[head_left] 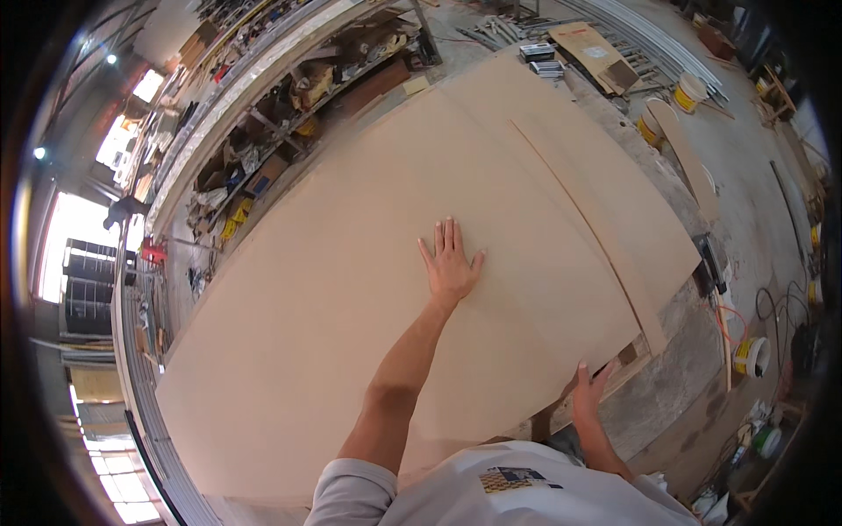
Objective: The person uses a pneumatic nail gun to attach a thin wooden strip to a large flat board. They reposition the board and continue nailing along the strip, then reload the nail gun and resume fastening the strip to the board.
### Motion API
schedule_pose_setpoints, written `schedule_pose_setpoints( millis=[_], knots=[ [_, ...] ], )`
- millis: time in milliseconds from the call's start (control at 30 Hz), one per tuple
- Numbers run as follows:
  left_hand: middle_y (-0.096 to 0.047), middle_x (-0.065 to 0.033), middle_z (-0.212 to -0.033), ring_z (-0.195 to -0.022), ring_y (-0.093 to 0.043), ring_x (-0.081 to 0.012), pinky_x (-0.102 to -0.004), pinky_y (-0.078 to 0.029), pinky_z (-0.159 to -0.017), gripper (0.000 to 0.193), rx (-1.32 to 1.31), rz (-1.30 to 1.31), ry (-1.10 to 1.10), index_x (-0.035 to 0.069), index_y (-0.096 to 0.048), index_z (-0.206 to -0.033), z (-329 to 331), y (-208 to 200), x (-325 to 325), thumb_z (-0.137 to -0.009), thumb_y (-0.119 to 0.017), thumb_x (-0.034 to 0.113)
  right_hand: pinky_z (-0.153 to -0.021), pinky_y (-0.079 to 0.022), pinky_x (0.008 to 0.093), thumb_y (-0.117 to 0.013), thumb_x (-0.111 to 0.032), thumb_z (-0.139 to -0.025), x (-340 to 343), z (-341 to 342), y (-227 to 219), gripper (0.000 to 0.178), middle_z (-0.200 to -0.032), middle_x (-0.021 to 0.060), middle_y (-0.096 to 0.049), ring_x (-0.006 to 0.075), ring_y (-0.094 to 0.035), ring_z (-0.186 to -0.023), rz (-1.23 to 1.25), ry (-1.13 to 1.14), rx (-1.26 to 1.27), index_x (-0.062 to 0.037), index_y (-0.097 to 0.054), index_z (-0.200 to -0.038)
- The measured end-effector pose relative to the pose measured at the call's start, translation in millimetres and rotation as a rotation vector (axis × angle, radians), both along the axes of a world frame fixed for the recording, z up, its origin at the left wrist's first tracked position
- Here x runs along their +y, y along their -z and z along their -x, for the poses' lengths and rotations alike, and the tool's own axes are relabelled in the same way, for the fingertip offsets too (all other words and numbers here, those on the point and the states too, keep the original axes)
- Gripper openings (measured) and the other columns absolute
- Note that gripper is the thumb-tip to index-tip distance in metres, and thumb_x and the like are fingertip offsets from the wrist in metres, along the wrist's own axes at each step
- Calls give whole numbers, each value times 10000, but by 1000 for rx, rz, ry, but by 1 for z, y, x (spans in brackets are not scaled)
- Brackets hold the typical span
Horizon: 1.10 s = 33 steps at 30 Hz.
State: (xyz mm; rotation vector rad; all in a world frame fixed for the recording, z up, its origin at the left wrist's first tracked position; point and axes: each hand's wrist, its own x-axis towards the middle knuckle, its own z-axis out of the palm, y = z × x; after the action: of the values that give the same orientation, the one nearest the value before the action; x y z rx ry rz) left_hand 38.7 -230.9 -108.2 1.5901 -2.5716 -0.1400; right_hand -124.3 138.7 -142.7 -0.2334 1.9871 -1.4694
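A large tan sheet of board (324,263) lies flat before me and takes up most of the view. My left hand (452,270) rests palm down on its middle, fingers stretched and spread. At the near right corner, my right hand (589,396) grips the sheet's edge. Its thumb lies over the top; the other fingers are partly hidden at the edge. A narrow strip of board (605,237) runs along the sheet's right side, with a thin dark gap between them. Beyond the strip, another tan board (605,158) shows, reaching farther right.
Cluttered shelving (289,114) runs along the far left. A flat cardboard box (595,54) and metal bars lie at the back. White-and-yellow buckets (690,91) stand to the right, one (752,357) near an orange cable. A black tool (709,263) sits by the right corner.
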Motion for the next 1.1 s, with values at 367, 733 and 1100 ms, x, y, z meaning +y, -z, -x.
schedule_pose_setpoints(
  millis=[367,733,1100],
  knots=[
    [-198,-48,-1722,-1589,-146,-311,-726,-32,-1211,718,-109,-107,-146,170,-265,-1641,7,-5,13,-1036,-455,504,-1039,-399,527,-736,-255,-943,-67,212,-70,585,-1395,231,-475,407,-458,-1279,-233,-638,856,4,-469,-1393],
    [-229,-112,-1705,-1574,-204,-315,-740,-21,-1198,847,-54,-60,-134,34,-235,-1625,47,-17,86,-964,-574,440,-1017,-412,560,-752,-252,-893,-113,270,-34,653,-1330,270,-520,475,-479,-1245,-172,-515,896,34,-471,-1407],
    [-199,-116,-1716,-1599,-118,-298,-663,1,-1231,772,-60,-74,-106,24,-204,-1631,60,-6,89,-1028,-486,415,-1120,-404,548,-799,-311,-869,-30,527,-14,753,-1436,263,-477,447,-463,-1339,-651,-311,1048,8,-452,-1457]
  ],
)
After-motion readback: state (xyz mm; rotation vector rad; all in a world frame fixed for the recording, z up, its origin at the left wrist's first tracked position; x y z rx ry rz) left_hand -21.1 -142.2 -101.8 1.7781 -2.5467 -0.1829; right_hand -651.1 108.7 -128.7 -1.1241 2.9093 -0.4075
